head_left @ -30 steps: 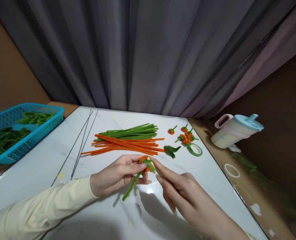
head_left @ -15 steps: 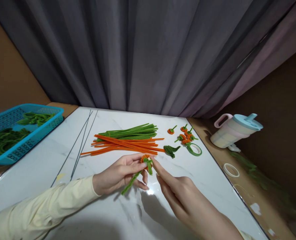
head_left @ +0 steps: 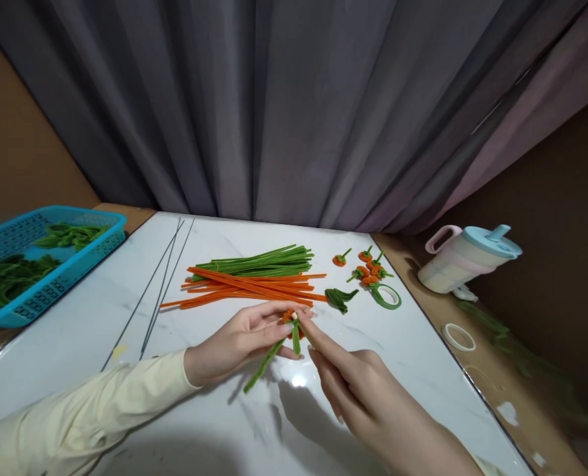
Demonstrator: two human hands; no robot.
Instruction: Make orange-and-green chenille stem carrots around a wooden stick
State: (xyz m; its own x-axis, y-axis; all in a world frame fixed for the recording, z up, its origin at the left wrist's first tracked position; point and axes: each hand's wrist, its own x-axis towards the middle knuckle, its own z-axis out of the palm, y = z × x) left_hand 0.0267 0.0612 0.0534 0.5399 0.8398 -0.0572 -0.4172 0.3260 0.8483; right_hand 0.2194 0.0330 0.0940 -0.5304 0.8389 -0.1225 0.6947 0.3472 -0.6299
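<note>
Head view: left hand (head_left: 234, 344) pinches a small orange-and-green pipe-cleaner flower (head_left: 290, 320) between thumb and fingertips, just above the white tabletop (head_left: 75, 344). Right hand (head_left: 368, 390) comes in from the lower right, its thumb and forefinger closed narrowly on the short green piece at the orange head.

Stem (head_left: 264, 365) is the long axis: it runs down-left from the head toward the person, free end hanging clear of the table. Orange head points up and away, toward the orange sticks (head_left: 254, 287) and green sticks (head_left: 264, 260) lying just behind.

Judgement: the wrap likely goes best with the left pinch firm right under the head, the right fingers pulling the green piece snug, turning close to the stem.
</note>
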